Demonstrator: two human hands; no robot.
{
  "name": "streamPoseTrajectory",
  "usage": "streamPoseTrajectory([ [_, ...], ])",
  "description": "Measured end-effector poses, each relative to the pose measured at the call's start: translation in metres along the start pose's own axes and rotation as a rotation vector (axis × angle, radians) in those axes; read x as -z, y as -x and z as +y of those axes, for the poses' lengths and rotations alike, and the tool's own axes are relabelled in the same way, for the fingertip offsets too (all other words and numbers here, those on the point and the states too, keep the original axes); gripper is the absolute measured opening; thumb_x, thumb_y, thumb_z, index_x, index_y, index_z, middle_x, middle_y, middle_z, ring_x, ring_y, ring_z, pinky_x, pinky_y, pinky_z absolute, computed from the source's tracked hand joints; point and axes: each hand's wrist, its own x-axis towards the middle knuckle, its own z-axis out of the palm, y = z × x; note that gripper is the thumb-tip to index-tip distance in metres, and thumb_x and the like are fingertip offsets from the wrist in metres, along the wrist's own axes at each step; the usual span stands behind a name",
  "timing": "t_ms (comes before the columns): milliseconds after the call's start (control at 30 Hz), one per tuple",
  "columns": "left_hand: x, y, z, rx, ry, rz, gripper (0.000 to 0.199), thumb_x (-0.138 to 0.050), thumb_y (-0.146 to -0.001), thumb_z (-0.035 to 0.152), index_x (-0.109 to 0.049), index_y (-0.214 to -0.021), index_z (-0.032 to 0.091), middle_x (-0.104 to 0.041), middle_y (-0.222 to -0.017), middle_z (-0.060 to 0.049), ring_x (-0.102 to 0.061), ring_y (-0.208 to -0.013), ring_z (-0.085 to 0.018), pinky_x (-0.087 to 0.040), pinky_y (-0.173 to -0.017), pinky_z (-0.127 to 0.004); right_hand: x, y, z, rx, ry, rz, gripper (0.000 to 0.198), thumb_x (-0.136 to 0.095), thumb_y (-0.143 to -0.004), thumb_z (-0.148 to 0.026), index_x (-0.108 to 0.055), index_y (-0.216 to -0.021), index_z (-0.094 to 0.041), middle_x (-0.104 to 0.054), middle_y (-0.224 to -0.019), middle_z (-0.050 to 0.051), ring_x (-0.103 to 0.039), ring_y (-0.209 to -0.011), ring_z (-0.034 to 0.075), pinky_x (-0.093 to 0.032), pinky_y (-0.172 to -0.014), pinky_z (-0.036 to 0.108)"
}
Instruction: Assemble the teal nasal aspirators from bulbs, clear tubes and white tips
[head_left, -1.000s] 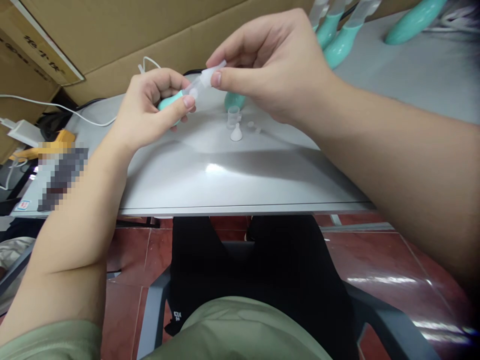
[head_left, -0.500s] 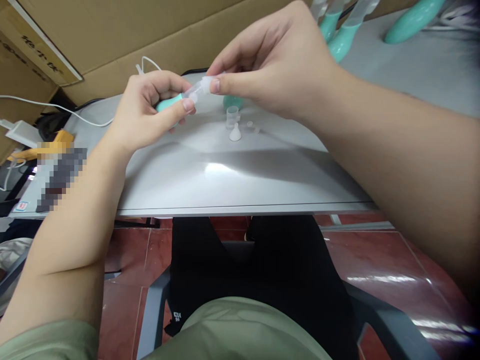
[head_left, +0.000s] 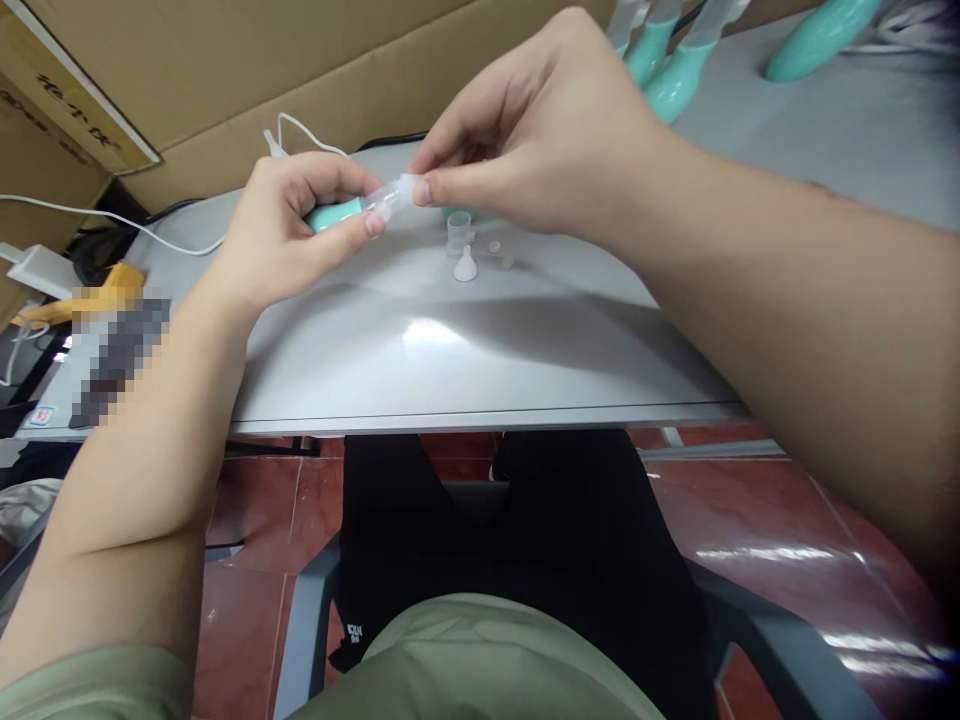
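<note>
My left hand (head_left: 300,220) is wrapped round a teal nasal aspirator (head_left: 335,214), which has a clear section (head_left: 382,198) at its front end. My right hand (head_left: 525,150) pinches a whitish translucent tip (head_left: 409,188) at that end between thumb and fingertips. The two hands meet above the table, with the aspirator tilted up to the right. Just below my right hand, a small clear cup (head_left: 459,234) stands on the table. A white cone-shaped nozzle (head_left: 466,264) sits in front of it, beside a tiny clear round piece (head_left: 494,247). Another teal thing shows partly behind my right fingers.
Several teal aspirators with clear tops (head_left: 679,80) stand at the back right, near another teal body (head_left: 821,40). Cardboard (head_left: 300,60) walls the table's (head_left: 450,380) far side. On the left lie a white adapter (head_left: 45,270), cables and a yellow object (head_left: 124,283).
Both hands and the aspirator have dipped slightly. The right thumb and fingers stay pinched on the tip, which now points a little less steeply upward. The view has shifted slightly.
</note>
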Motion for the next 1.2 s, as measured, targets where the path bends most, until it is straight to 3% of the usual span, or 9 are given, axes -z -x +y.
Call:
streamPoseTrajectory([
  [200, 0.002, -0.004, 0.004, -0.102, -0.044, -0.025, 0.061, -0.097, -0.097, 0.090, -0.099, -0.115, 0.032, -0.063, -0.067, 0.000, -0.059, -0.063, -0.021, -0.050, -0.063, -0.041, -0.001, 0.002, -0.003, -0.007, 0.064, -0.008, 0.047, -0.090, -0.081, 0.026, -0.098, -0.076, -0.021, -0.082, -0.072, -0.002, -0.061, -0.071, 0.008, -0.045, -0.070, 0.027],
  [300, 0.005, -0.004, 0.005, -0.087, -0.053, -0.045, 0.056, -0.101, -0.096, 0.083, -0.100, -0.118, 0.032, -0.065, -0.068, 0.001, -0.058, -0.063, -0.020, -0.052, -0.065, -0.040, -0.001, 0.003, -0.003, 0.009, 0.111, -0.020, 0.043, -0.090, -0.085, 0.021, -0.098, -0.076, -0.021, -0.085, -0.076, -0.001, -0.064, -0.073, 0.010, -0.051, -0.073, 0.027],
  [533, 0.004, -0.002, 0.001, -0.041, -0.036, -0.069, 0.063, -0.100, -0.096, 0.088, -0.098, -0.118, 0.029, -0.067, -0.070, 0.000, -0.063, -0.067, -0.021, -0.055, -0.069, -0.040, 0.002, 0.001, 0.002, 0.056, 0.241, -0.073, 0.031, -0.093, -0.094, 0.004, -0.103, -0.087, -0.024, -0.086, -0.083, -0.002, -0.069, -0.080, 0.013, -0.055, -0.078, 0.027],
  [633, -0.001, 0.000, -0.005, -0.037, -0.025, -0.026, 0.063, -0.098, -0.096, 0.092, -0.098, -0.117, 0.032, -0.064, -0.067, 0.000, -0.060, -0.065, -0.022, -0.050, -0.065, -0.042, 0.000, 0.001, 0.003, 0.026, 0.186, -0.058, 0.036, -0.092, -0.093, 0.010, -0.101, -0.083, -0.023, -0.084, -0.080, -0.003, -0.067, -0.079, 0.010, -0.049, -0.075, 0.025],
  [767, -0.005, 0.002, -0.012, -0.029, 0.016, -0.010, 0.064, -0.097, -0.096, 0.094, -0.097, -0.117, 0.033, -0.071, -0.075, -0.003, -0.060, -0.064, -0.023, -0.049, -0.064, -0.043, -0.002, 0.001, 0.009, 0.013, 0.023, -0.024, 0.040, -0.091, -0.092, 0.018, -0.099, -0.081, -0.020, -0.083, -0.077, -0.003, -0.063, -0.075, 0.007, -0.045, -0.070, 0.024],
  [967, -0.010, 0.004, -0.004, 0.066, 0.117, 0.005, 0.057, -0.095, -0.103, 0.087, -0.094, -0.122, 0.033, -0.084, -0.087, -0.004, -0.068, -0.062, -0.020, -0.049, -0.056, -0.037, -0.004, -0.001, 0.017, -0.004, -0.149, 0.036, 0.049, -0.090, -0.089, 0.028, -0.099, -0.081, -0.019, -0.089, -0.081, 0.001, -0.072, -0.077, 0.008, -0.053, -0.070, 0.018],
  [1067, -0.014, 0.003, 0.006, 0.067, 0.151, 0.040, 0.059, -0.097, -0.100, 0.088, -0.094, -0.119, 0.032, -0.087, -0.090, -0.005, -0.068, -0.060, -0.020, -0.050, -0.051, -0.037, -0.005, -0.001, 0.018, -0.022, -0.188, 0.050, 0.048, -0.088, -0.090, 0.030, -0.099, -0.082, -0.017, -0.091, -0.083, 0.001, -0.075, -0.078, 0.008, -0.058, -0.072, 0.016],
  [1200, -0.022, 0.001, 0.017, 0.106, 0.174, 0.042, 0.061, -0.093, -0.106, 0.088, -0.094, -0.125, 0.030, -0.090, -0.100, -0.007, -0.075, -0.068, -0.022, -0.059, -0.054, -0.038, 0.001, -0.002, 0.022, 0.016, -0.166, -0.015, 0.033, -0.093, -0.097, 0.019, -0.101, -0.095, -0.013, -0.094, -0.093, 0.001, -0.079, -0.084, 0.008, -0.064, -0.079, 0.015],
])
